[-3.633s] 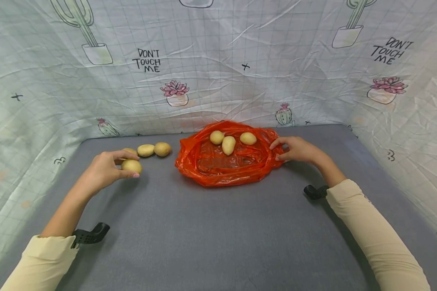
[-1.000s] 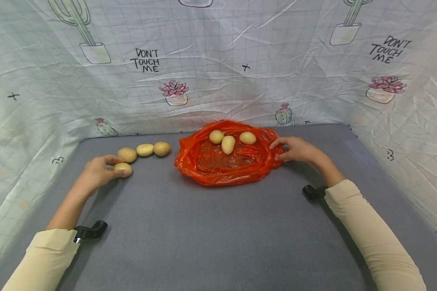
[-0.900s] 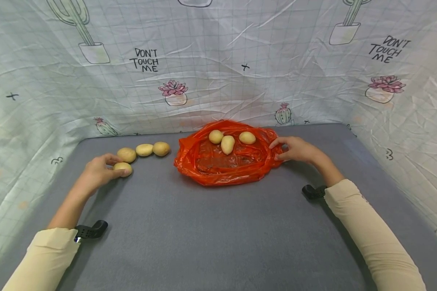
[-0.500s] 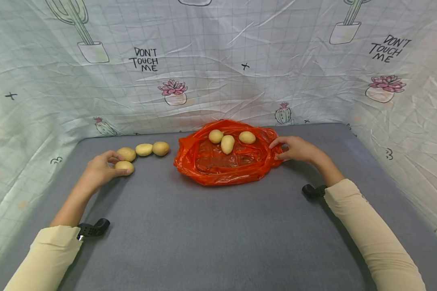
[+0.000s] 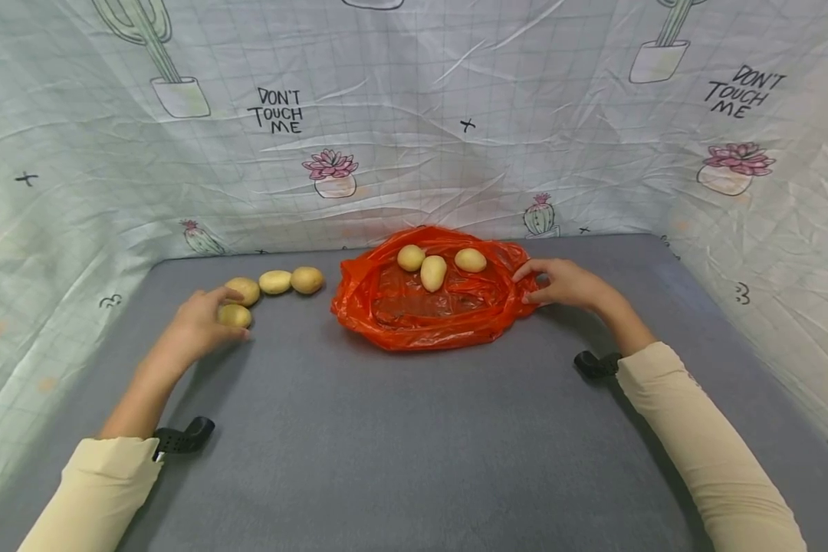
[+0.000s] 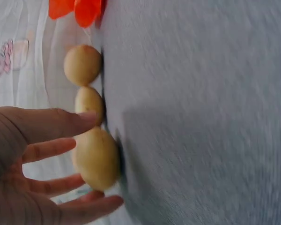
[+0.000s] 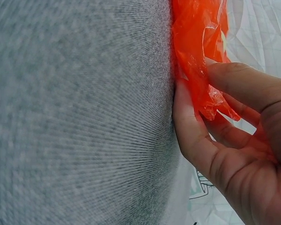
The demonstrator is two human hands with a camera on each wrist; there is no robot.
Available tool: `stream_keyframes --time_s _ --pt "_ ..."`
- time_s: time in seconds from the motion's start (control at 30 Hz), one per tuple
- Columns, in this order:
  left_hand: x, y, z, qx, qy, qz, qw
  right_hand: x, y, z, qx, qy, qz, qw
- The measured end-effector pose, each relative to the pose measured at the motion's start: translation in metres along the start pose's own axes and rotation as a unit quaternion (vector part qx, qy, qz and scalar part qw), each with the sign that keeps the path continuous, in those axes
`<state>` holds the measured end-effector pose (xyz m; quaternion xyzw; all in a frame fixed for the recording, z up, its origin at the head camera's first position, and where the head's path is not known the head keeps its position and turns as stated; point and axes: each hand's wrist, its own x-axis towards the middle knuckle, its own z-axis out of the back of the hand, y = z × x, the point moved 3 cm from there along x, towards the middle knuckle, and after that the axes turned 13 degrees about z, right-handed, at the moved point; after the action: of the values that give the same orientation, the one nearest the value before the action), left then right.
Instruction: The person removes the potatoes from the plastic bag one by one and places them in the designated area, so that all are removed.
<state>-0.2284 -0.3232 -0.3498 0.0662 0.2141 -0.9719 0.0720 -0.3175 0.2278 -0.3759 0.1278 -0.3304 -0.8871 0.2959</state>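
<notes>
My left hand (image 5: 200, 326) is around the front potato (image 5: 234, 317) at the table's left, its thumb and fingers spread. In the left wrist view the thumb and fingers (image 6: 51, 187) are loose about that potato (image 6: 99, 159); whether a fingertip touches it I cannot tell. Just behind it sits another potato (image 5: 243, 291), followed by an oval one (image 5: 275, 282) and a rounder one (image 5: 307, 280) in a row. My right hand (image 5: 562, 284) pinches the right edge of a red plastic bag (image 5: 428, 337). Inside the spread bag lie three potatoes (image 5: 433, 273).
The grey tabletop (image 5: 414, 445) stretches in front of the bag and potatoes. A printed cloth (image 5: 414, 138) hangs along the back and sides, close behind the bag. A black wrist camera (image 5: 185, 435) sits on my left wrist, another (image 5: 596, 364) on my right.
My left hand has lowered the potato from above the table to the front of the row. Its thumb has since moved off the potato. The right hand keeps its hold on the bag.
</notes>
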Motion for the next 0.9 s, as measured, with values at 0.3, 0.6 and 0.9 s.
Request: stream_keyframes --time_s 0.3,0.6,0.9 --pt "-0.013 -0.033 -0.002 -0.005 -0.042 -0.013 0.9990 -0.001 -0.003 -0.002 0.027 -0.005 -0.003 1.000" --pt "-0.025 -0.071 -0.007 -0.028 -0.049 -0.059 0.9967 0.000 -0.004 -0.003 0.034 -0.006 -0.006 0.999" --pt "-0.034 -0.103 -0.007 -0.045 -0.042 -0.109 0.9921 -0.001 -0.002 -0.003 0.021 -0.011 -0.005 1.000"
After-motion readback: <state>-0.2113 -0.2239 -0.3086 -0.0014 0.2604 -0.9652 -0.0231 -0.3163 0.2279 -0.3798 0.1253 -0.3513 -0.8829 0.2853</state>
